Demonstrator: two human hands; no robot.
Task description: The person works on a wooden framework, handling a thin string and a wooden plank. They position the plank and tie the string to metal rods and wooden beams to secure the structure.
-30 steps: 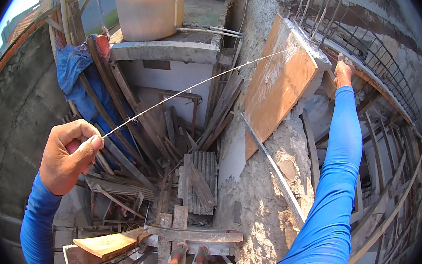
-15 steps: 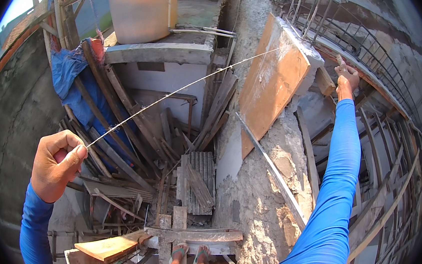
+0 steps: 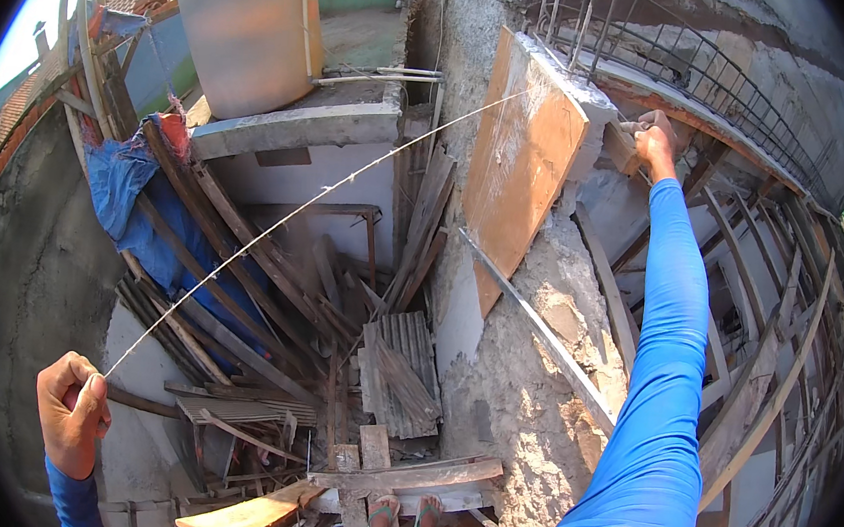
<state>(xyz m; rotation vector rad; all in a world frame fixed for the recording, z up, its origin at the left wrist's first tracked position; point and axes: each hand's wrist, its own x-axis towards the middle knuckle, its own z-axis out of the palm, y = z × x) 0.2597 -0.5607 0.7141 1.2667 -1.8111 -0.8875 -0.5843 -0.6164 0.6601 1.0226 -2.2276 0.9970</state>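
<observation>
Left hand: thumb and fingers closed together in a pinch on one end of the cord, the left hand point(image 3: 73, 414) well out to the side.
Right hand: fingers curled beside the wooden block point(image 3: 621, 148); whether the right hand point(image 3: 653, 143) has hold of anything I cannot tell.
Rough wall: the rough wall point(image 3: 504, 416) has a crumbling face; loose pieces could drop if knocked.
Wooden panel: standing tilted at the wall's top, the wooden panel point(image 3: 515, 171) could shift if the cord bears hard on it.
Pale strip: the pale strip point(image 3: 538, 332) slants across the wall under the right arm; a bumped elbow might dislodge it.
Cross-plank: sandalled feet stand right by the cross-plank point(image 3: 405, 475) (poor footing for such a wide reach), so overstretching might cost balance.
Cord: straight from left hand to panel, the knotted cord point(image 3: 326, 189) could slip the pinch or snap if overpulled.
Writing: no brand, label or lettering readable.
</observation>
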